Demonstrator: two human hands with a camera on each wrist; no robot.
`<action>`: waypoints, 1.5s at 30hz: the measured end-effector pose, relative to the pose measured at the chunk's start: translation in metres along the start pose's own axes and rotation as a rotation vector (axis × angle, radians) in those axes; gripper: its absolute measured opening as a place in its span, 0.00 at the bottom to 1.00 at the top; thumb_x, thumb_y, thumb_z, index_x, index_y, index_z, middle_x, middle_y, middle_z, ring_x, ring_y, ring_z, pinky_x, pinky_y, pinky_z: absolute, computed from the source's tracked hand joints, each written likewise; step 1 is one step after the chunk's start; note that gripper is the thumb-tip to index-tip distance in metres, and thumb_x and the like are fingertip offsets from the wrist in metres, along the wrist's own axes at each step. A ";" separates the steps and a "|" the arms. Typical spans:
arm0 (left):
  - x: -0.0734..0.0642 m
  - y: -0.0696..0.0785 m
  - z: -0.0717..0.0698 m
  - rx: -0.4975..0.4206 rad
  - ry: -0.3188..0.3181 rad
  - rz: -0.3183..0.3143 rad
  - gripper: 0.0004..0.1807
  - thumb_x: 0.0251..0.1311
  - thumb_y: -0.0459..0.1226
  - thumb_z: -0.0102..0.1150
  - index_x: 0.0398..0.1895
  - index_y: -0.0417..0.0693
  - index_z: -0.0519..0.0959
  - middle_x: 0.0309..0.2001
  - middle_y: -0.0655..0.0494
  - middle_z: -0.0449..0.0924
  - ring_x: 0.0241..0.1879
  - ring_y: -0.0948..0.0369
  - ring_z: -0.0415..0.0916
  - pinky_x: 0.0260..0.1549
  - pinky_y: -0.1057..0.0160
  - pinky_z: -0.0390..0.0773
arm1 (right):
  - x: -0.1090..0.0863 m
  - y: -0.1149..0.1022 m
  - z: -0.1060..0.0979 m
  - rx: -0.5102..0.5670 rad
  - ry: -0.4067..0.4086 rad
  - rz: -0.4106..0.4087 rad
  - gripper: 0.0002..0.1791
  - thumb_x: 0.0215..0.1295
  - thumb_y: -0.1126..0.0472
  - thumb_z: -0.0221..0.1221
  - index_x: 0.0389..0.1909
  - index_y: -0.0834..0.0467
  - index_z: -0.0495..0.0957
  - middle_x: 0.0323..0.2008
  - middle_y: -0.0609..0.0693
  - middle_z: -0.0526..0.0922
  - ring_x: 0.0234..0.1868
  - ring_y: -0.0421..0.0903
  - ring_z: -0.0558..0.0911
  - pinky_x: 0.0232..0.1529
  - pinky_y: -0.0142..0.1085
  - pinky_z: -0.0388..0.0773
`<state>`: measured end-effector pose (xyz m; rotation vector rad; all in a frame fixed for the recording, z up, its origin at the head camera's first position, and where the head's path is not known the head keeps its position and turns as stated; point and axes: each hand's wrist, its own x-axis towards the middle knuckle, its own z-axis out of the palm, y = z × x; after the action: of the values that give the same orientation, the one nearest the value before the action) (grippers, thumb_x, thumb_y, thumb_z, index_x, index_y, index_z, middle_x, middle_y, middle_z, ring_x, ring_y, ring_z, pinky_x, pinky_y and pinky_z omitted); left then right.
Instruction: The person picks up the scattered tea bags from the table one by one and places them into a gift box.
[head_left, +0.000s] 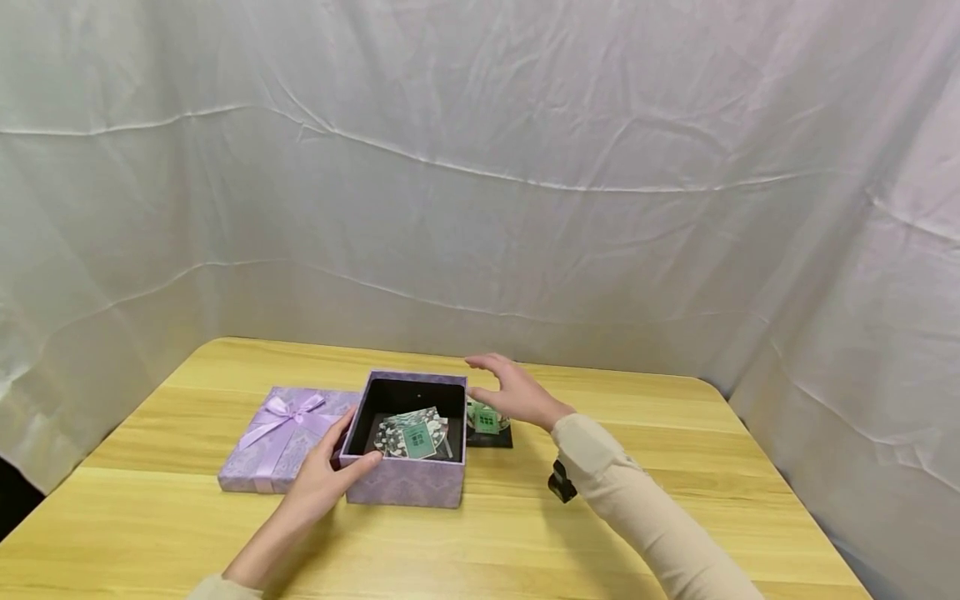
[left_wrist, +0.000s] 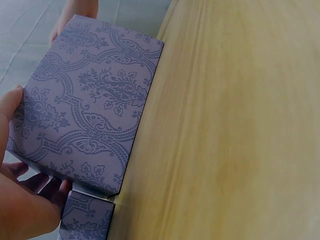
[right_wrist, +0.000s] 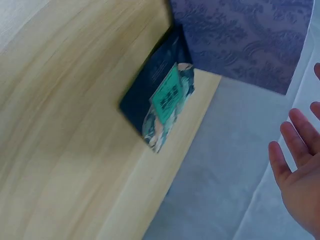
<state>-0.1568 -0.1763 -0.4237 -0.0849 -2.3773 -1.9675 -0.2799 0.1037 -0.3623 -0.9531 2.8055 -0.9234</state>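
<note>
A purple patterned gift box (head_left: 405,483) with a black inside stands without its lid on the table. My left hand (head_left: 322,479) grips its near left corner, thumb at the front rim and fingers along the left wall. Inside lies a floral-printed card or packet (head_left: 412,433) bearing a green label. My right hand (head_left: 521,396) hovers at the box's right side, fingers extended and slightly bent, holding nothing. Below it, a similar black packet (right_wrist: 167,95) with a floral print and green label lies on the table beside the box, partly covered by that hand in the head view.
The purple lid (head_left: 281,437), with a ribbon bow on top, lies left of the box, close to my left hand. A small black device (head_left: 561,482) shows under my right wrist. Behind the wooden table (head_left: 637,533) hangs a pale cloth (head_left: 480,208).
</note>
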 end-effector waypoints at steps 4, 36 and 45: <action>-0.001 -0.001 -0.001 0.002 -0.005 -0.010 0.44 0.60 0.37 0.64 0.76 0.44 0.52 0.69 0.36 0.57 0.56 0.45 0.68 0.45 0.68 0.73 | -0.003 0.010 0.002 0.029 -0.017 0.035 0.29 0.67 0.57 0.59 0.68 0.58 0.67 0.60 0.57 0.74 0.62 0.54 0.69 0.60 0.52 0.66; 0.001 -0.002 0.002 -0.004 -0.009 -0.010 0.44 0.60 0.38 0.64 0.76 0.44 0.52 0.70 0.36 0.57 0.56 0.44 0.68 0.46 0.68 0.73 | -0.017 0.078 0.040 0.120 -0.197 0.168 0.54 0.44 0.64 0.76 0.72 0.62 0.57 0.70 0.61 0.59 0.69 0.60 0.58 0.66 0.54 0.55; -0.001 -0.001 0.000 -0.006 -0.003 -0.013 0.44 0.60 0.38 0.64 0.76 0.44 0.52 0.69 0.35 0.58 0.56 0.45 0.68 0.46 0.68 0.73 | -0.020 0.075 0.036 0.059 -0.216 0.166 0.49 0.48 0.59 0.75 0.70 0.65 0.61 0.67 0.62 0.64 0.67 0.60 0.62 0.65 0.53 0.58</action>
<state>-0.1562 -0.1761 -0.4245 -0.0733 -2.3804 -1.9814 -0.2963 0.1436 -0.4366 -0.7496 2.6142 -0.8232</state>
